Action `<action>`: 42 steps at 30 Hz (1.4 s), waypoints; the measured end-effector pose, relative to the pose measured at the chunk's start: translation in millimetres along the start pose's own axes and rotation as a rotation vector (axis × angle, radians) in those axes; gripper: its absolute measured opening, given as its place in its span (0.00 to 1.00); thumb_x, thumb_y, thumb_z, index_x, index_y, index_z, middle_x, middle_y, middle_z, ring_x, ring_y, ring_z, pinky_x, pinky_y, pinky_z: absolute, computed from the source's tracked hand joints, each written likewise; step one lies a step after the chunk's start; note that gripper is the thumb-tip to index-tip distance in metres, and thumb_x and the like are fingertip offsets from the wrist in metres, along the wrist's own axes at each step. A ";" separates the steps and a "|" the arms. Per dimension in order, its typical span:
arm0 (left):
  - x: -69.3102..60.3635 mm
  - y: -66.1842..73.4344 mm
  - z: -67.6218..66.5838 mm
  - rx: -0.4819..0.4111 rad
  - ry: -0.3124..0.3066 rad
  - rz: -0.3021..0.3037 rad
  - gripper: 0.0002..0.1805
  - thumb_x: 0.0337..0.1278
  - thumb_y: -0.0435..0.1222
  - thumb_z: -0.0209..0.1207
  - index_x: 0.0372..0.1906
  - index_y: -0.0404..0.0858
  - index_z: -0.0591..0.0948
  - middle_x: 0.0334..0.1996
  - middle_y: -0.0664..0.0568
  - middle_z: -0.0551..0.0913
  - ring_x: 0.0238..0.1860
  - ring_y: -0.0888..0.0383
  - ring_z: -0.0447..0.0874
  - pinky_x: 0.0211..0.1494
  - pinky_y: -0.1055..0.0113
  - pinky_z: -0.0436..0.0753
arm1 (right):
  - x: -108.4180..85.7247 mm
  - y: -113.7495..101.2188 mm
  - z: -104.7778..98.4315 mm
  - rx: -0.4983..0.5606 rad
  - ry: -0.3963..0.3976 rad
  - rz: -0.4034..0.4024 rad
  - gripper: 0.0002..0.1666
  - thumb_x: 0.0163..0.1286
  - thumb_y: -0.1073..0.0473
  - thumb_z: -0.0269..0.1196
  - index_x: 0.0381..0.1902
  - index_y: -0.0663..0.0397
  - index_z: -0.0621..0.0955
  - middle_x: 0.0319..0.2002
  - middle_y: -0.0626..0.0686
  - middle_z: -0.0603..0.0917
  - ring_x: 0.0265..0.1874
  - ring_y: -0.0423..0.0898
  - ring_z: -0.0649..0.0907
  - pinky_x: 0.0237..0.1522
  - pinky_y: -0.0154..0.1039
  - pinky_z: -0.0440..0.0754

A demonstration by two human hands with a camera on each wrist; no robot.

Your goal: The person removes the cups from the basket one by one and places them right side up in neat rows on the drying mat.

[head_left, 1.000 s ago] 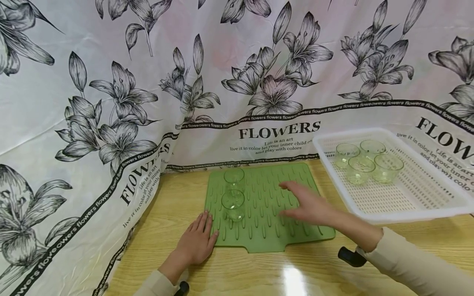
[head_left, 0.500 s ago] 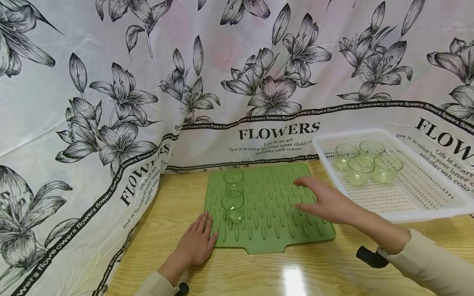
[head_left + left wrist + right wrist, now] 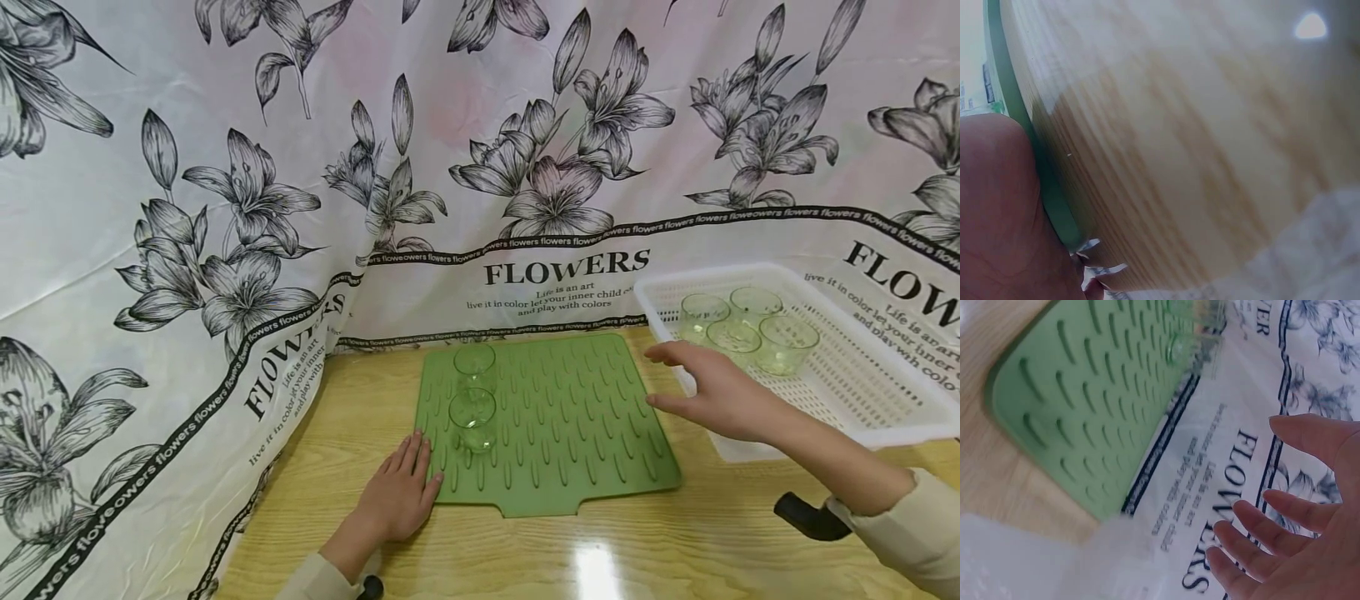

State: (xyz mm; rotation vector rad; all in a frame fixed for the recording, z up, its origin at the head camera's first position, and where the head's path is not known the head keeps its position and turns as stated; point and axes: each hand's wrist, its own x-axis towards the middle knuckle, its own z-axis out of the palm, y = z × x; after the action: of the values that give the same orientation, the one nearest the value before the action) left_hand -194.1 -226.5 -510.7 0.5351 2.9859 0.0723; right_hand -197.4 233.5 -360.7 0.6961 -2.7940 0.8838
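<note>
My left hand [image 3: 397,493] lies flat with its fingertips on the left front edge of a green ridged mat [image 3: 555,417]. Two clear glasses stand on the mat's left side, a rear glass [image 3: 475,363] and a nearer glass [image 3: 472,417]. Between the mat and a white basket [image 3: 885,429] hovers my right hand [image 3: 716,392], holding nothing, its fingers and thumb spread apart, as the right wrist view also shows. Several clear glasses [image 3: 787,343] stand grouped in the basket; the right hand partly covers their near side.
A wooden table [image 3: 495,558] carries the mat and the basket. White cloth [image 3: 420,300] with black flower prints hangs behind the table and along its left side.
My right hand has moved rightward from above the mat to the basket's left edge, its fingers still spread. The left hand and the glasses have stayed put.
</note>
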 end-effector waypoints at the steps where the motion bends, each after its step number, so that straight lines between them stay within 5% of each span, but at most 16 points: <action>1: -0.1 0.1 0.1 -0.001 -0.002 0.000 0.38 0.83 0.56 0.32 0.81 0.32 0.55 0.82 0.39 0.46 0.81 0.40 0.46 0.79 0.44 0.58 | -0.7 1.8 -3.1 -0.007 0.004 0.004 0.35 0.69 0.54 0.71 0.65 0.68 0.74 0.61 0.68 0.79 0.61 0.69 0.77 0.58 0.68 0.75; 10: -0.6 1.2 0.2 0.018 0.012 0.010 0.38 0.83 0.56 0.32 0.81 0.32 0.55 0.82 0.38 0.47 0.81 0.40 0.47 0.79 0.44 0.58 | -0.7 20.6 -32.9 0.000 0.005 0.060 0.38 0.68 0.55 0.71 0.68 0.71 0.70 0.62 0.74 0.76 0.60 0.74 0.75 0.58 0.72 0.73; 21: 0.1 -0.3 1.9 0.015 0.012 0.001 0.38 0.83 0.56 0.32 0.81 0.32 0.54 0.82 0.39 0.46 0.81 0.41 0.46 0.79 0.45 0.58 | 7.6 53.0 -65.5 0.066 -0.068 0.245 0.46 0.75 0.48 0.65 0.74 0.75 0.59 0.68 0.77 0.66 0.64 0.77 0.69 0.57 0.72 0.73; 42: 3.1 -4.0 7.4 0.020 0.029 0.015 0.38 0.83 0.56 0.32 0.81 0.32 0.55 0.82 0.38 0.47 0.81 0.40 0.47 0.78 0.44 0.60 | 19.6 113.1 -78.2 0.135 -0.222 0.500 0.60 0.76 0.40 0.59 0.73 0.87 0.45 0.68 0.87 0.52 0.63 0.84 0.61 0.61 0.79 0.62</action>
State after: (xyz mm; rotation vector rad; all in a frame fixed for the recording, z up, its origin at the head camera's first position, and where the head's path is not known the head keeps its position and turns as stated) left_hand -197.5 -229.0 -518.6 0.5636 3.0143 0.0523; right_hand -268.5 352.3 -349.5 0.1008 -3.1961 1.1429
